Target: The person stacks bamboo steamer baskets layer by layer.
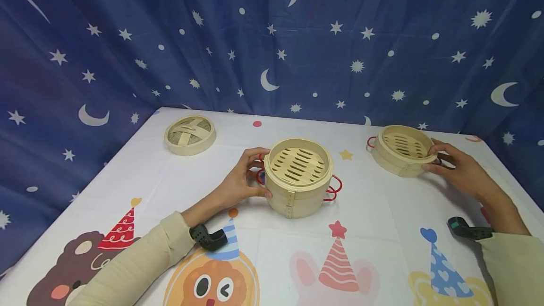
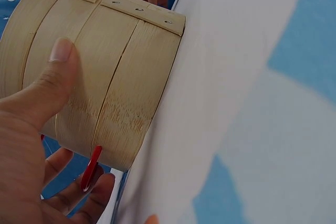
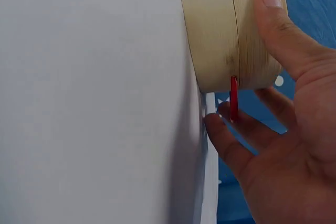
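Note:
A two-tier bamboo steamer (image 1: 297, 197) with red handles stands near the middle of the table, its slatted top tier uncovered. My left hand (image 1: 240, 181) grips its left side, thumb on the front wall and other fingers around the handles. The left wrist view shows that thumb pressed to the steamer wall (image 2: 105, 66). To the right, my right hand (image 1: 461, 169) holds a single bamboo steamer basket (image 1: 401, 164) by its right side. In the right wrist view the thumb lies against the basket wall (image 3: 215, 30), with fingers by a red handle (image 3: 234, 98).
A round woven bamboo lid (image 1: 191, 148) lies at the back left of the table. White cloth with cartoon animals in party hats covers the table (image 1: 272, 259). Behind it hangs a dark blue curtain (image 1: 221, 70) with moons and stars.

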{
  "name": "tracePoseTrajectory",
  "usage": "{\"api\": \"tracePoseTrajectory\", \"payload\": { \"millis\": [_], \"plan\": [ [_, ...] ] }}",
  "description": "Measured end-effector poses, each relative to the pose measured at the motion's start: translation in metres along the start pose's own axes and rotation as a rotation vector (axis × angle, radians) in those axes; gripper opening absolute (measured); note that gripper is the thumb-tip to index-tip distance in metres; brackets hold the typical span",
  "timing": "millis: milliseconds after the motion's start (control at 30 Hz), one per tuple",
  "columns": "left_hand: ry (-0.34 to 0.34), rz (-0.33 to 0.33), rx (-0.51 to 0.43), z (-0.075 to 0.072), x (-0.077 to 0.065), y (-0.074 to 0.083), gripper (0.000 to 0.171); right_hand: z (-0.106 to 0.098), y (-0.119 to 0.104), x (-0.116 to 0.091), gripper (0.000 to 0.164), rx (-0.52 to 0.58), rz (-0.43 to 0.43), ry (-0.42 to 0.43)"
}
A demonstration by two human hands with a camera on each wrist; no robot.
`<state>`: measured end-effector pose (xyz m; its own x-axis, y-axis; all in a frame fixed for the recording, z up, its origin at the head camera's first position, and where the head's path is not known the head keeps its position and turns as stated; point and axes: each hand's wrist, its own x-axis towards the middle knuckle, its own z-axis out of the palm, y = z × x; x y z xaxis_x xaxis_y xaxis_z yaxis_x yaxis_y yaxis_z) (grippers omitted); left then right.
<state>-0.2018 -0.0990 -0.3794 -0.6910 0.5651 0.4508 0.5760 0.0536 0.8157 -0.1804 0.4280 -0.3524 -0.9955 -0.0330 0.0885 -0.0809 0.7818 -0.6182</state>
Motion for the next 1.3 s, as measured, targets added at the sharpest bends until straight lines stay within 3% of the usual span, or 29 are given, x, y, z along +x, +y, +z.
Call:
{"api": "tracePoseTrajectory", "payload": {
  "millis": [167, 333, 567, 667, 933, 1300],
  "plan": [
    [0.002, -0.006, 0.0, 0.001, 0.0, -0.001, 0.096, 0.004, -0.008, 0.002, 0.045, -0.015, 0.016, -0.015],
    [0.004, -0.014, -0.01, 0.001, 0.001, 0.003, 0.097, 0.006, -0.01, 0.003, 0.054, -0.049, 0.068, 0.013],
    [-0.006, -0.01, -0.005, 0.001, 0.001, 0.027, 0.091, 0.009, -0.015, 0.002, 0.06, -0.082, 0.094, 0.089],
    [-0.002, -0.013, -0.004, 0.001, 0.002, 0.029, 0.09, 0.01, -0.021, 0.002, 0.062, -0.061, 0.095, 0.121],
    [0.008, -0.026, -0.016, 0.002, 0.001, 0.005, 0.097, 0.007, -0.045, 0.001, 0.061, 0.005, 0.096, 0.199],
    [0.002, -0.006, -0.003, 0.001, 0.0, 0.003, 0.095, 0.005, -0.083, 0.0, 0.062, 0.016, 0.067, 0.198]
  ]
}}
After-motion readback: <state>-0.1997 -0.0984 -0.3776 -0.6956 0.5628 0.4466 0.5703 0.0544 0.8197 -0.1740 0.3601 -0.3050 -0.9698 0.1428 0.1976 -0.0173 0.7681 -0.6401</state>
